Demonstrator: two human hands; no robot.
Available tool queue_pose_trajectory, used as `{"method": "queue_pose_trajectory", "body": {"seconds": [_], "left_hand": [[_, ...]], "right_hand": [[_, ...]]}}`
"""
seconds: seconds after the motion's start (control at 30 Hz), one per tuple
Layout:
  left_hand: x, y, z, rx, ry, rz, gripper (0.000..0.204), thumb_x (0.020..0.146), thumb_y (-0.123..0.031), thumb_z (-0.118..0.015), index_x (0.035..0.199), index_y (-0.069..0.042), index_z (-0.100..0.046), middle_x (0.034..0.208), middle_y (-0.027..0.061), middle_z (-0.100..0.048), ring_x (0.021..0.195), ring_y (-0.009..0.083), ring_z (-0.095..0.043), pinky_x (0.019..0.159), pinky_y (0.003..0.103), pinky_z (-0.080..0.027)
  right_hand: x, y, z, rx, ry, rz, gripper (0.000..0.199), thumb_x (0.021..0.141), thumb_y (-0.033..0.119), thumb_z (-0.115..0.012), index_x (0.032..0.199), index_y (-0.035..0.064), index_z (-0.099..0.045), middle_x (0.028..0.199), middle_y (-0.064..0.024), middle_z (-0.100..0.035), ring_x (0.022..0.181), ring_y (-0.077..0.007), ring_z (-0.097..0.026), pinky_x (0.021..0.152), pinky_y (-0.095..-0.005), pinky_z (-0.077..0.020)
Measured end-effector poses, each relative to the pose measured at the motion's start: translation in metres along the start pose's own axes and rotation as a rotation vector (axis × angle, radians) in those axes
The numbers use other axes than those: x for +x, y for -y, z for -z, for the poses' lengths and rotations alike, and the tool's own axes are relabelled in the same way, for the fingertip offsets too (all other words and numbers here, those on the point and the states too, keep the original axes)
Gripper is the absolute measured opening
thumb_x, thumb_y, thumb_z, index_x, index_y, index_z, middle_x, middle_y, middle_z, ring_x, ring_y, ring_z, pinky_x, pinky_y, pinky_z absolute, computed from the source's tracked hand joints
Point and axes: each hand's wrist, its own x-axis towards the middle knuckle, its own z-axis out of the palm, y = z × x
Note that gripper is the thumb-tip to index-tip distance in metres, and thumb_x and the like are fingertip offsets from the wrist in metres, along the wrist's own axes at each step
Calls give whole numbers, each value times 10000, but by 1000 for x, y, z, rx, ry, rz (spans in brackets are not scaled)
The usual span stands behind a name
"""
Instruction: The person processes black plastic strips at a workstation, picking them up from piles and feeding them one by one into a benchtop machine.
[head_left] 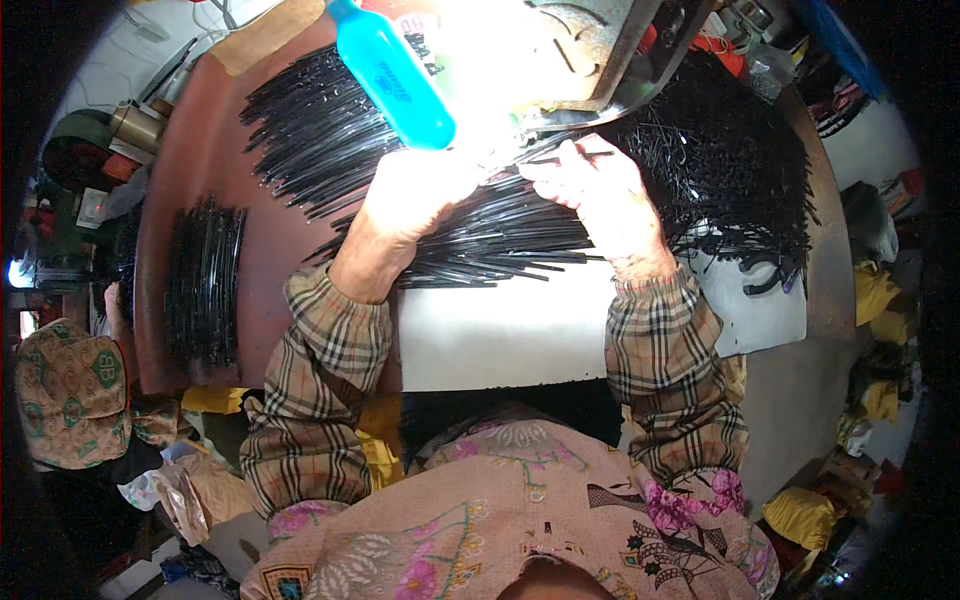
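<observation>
In the head view, the right hand [600, 190] has a thin black strip [600, 154] pinched between thumb and fingers, right at the edge of the white glare, probably for the light, just beside the metal frame [640, 55]; the left hand [420, 195] curls nearby, fingertips washed out, so I can't tell what it grips. Beneath lie long black rods [510, 235], roughly parallel, likely for easy picking, a tangled black heap [740, 150] off right
</observation>
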Motion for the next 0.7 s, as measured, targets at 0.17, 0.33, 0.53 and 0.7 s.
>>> {"method": "queue_pose_trajectory", "body": {"seconds": [0.17, 0.33, 0.53, 0.7], "left_hand": [[1, -3, 3, -63, 25, 103, 178, 814, -191, -709, 827, -29, -635, 640, -54, -496, 500, 18, -345, 434, 173, -236], [3, -1, 4, -68, 44, 114, 184, 819, -195, -706, 833, -23, -640, 641, -55, -496, 506, 16, -349, 435, 170, -239], [2, -4, -5, -110, 12, 30, 174, 819, -177, -698, 847, -14, -645, 645, -57, -494, 507, 19, -340, 437, 180, -225], [16, 8, 2, -145, -7, -96, 191, 816, -183, -699, 860, -5, -644, 659, -43, -504, 530, 34, -360, 460, 189, -249]], "right_hand": [[-1, 0, 1, 6, -2, 30, 236, 984, 152, -499, 1092, -58, -486, 991, -188, -643, 887, -245, -673, 772, -299, -562], [-3, 8, -7, -78, -56, 1, 248, 982, 160, -508, 1101, -57, -487, 945, -178, -655, 864, -227, -671, 754, -287, -557], [-2, 2, -9, -93, -39, 59, 228, 975, 163, -525, 1055, -51, -535, 932, -143, -671, 837, -161, -655, 752, -251, -527], [6, -7, -13, -42, -131, 130, 233, 960, 157, -548, 1060, -53, -562, 933, -110, -673, 856, -124, -639, 771, -236, -511]]}}
